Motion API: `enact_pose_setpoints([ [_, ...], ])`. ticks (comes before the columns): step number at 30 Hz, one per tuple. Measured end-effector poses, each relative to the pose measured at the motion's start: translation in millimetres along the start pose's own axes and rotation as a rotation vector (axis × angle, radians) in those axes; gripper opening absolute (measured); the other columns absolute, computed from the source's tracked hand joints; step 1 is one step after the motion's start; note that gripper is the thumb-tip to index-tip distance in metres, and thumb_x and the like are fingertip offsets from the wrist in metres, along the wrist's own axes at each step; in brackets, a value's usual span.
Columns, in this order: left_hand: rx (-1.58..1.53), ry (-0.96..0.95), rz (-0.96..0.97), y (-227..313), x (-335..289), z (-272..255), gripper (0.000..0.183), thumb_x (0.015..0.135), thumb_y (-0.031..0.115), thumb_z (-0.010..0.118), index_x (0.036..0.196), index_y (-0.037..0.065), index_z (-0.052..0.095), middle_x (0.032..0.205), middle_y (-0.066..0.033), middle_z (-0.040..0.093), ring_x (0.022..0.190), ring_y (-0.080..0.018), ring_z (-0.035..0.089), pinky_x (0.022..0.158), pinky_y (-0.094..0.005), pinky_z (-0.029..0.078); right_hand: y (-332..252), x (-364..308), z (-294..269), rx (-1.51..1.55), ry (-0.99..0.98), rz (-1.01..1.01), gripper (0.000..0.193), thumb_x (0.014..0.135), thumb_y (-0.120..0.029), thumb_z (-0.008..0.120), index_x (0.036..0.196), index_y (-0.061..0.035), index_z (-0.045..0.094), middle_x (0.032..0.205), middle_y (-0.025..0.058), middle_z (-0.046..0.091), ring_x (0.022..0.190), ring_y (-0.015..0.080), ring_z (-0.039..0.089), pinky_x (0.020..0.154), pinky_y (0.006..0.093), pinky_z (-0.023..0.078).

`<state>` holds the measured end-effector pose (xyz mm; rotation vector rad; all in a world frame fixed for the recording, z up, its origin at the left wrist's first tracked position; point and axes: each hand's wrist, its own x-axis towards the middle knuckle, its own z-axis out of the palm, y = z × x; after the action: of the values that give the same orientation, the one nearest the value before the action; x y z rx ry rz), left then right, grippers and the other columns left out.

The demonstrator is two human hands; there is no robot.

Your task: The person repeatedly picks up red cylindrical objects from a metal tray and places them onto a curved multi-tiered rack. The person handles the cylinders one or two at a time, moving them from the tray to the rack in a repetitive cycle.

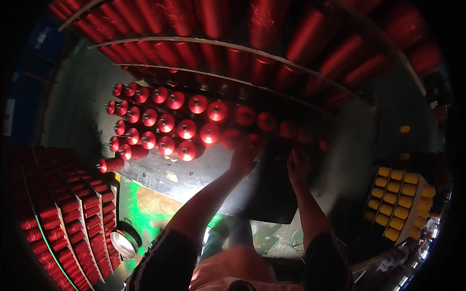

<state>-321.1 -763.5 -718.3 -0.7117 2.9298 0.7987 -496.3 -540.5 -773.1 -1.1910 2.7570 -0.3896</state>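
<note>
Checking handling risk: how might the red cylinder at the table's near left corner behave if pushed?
The red cylinder looks stiff, given its straight sides. Its round body could roll if toppled; its glossy surface may be slippery.

I see a dark table (213,174), bright in its middle and shadowy on its right. Lots of red tubes (187,129) crowd together in rows on it, showing shiny round tops. One red tube (111,165) sits at the left edge.

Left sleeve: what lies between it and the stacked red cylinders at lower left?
In the head view, a round silvery object and green-patched floor lie there.
</note>
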Motion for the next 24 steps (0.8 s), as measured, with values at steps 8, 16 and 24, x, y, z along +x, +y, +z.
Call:
enact_pose_setpoints([
  [8,-0.401,0.393,-0.056,-26,49,74,0.055,0.069,0.006,0.077,0.12,0.024,0.065,0.128,-0.0159,0.05,0.119,-0.0404,0.047,0.096,-0.0486,0.043,-7,17,20,0.217,0.197,0.068,0.061,0.081,-0.021,0.074,0.138,-0.0244,0.056,0.149,0.027,0.033,0.132,0.0459,0.039,0.11,0.0551,0.033],
  [16,-0.293,0.293,0.085,-6,-45,14,0.048,0.068,0.009,0.08,0.112,0.024,0.071,0.124,-0.0134,0.059,0.119,-0.0406,0.052,0.097,-0.0493,0.045,10,-16,-4,0.185,0.334,-0.037,0.051,0.083,-0.025,0.074,0.131,-0.0127,0.061,0.13,0.0176,0.054,0.12,0.039,0.05,0.102,0.0488,0.041],
  [24,-0.755,0.323,-0.436,-14,-333,-97,0.057,0.063,0.007,0.085,0.116,0.021,0.072,0.131,-0.0102,0.057,0.124,-0.0319,0.049,0.105,-0.0415,0.041,-79,-116,-59,0.446,0.062,0.002,0.057,0.082,-0.018,0.071,0.137,-0.0118,0.057,0.142,0.0197,0.044,0.132,0.0378,0.041,0.113,0.0462,0.031],
])
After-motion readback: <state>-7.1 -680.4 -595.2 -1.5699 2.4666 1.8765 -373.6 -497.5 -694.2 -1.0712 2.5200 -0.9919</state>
